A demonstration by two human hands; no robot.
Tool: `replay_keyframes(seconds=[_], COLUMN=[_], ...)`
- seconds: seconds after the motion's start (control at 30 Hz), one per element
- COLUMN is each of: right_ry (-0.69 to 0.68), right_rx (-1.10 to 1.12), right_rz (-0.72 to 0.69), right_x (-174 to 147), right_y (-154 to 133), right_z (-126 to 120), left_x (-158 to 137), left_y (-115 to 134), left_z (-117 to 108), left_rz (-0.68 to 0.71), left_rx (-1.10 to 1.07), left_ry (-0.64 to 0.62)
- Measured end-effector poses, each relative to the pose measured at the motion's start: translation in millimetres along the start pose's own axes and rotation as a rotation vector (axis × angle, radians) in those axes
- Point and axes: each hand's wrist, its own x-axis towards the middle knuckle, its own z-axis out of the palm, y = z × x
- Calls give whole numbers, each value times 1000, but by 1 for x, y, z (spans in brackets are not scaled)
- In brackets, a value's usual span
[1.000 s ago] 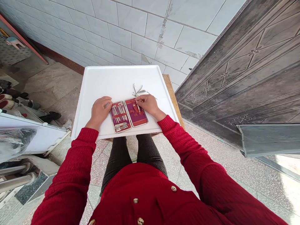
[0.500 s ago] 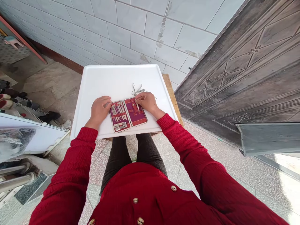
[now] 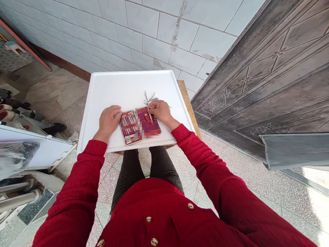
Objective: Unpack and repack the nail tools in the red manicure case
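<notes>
An opened manicure case point(image 3: 153, 129) with a purple-red lining lies near the front edge of the white tabletop point(image 3: 115, 85). Its left panel carries several slim silver tools point(image 3: 128, 122) under a strap; pixel blocks blur the middle of the case. At the left panel's upper corner, my left hand point(image 3: 108, 120) is closed with thumb and fingertips on the case's edge. My right hand point(image 3: 160, 111) pinches a small silver manicure tool point(image 3: 150, 116) over the right panel; its exact kind is unclear. Just behind those fingers lie silver nippers point(image 3: 149, 97) and other metal pieces, partly covered.
A tiled wall point(image 3: 144, 31) rises behind the table. To the right stands a dark patterned metal door point(image 3: 246, 79). Shoes point(image 3: 7, 111) and a white rack point(image 3: 33, 140) are on the left. A wooden edge point(image 3: 189, 103) shows beneath the tabletop's right side.
Almost nothing differs; both hands keep their places on and over the case. Pixel blocks now cover part of the case's middle.
</notes>
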Motion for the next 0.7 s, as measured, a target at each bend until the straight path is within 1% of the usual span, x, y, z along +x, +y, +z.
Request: replay_keyframes(seconds=[0.23, 0.53, 0.7], right_ry=[32, 2, -15], right_rx=[-214, -273, -323], right_rz=[-70, -96, -125], right_x=[-13, -19, -26], right_y=[-11, -10, -15], right_z=[-1, 0, -2], left_x=[0, 0, 0], left_y=[0, 1, 3], left_z=[-1, -2, -4], left_rz=[-6, -11, -4], left_rx=[6, 17, 18], left_ry=[-18, -26, -14])
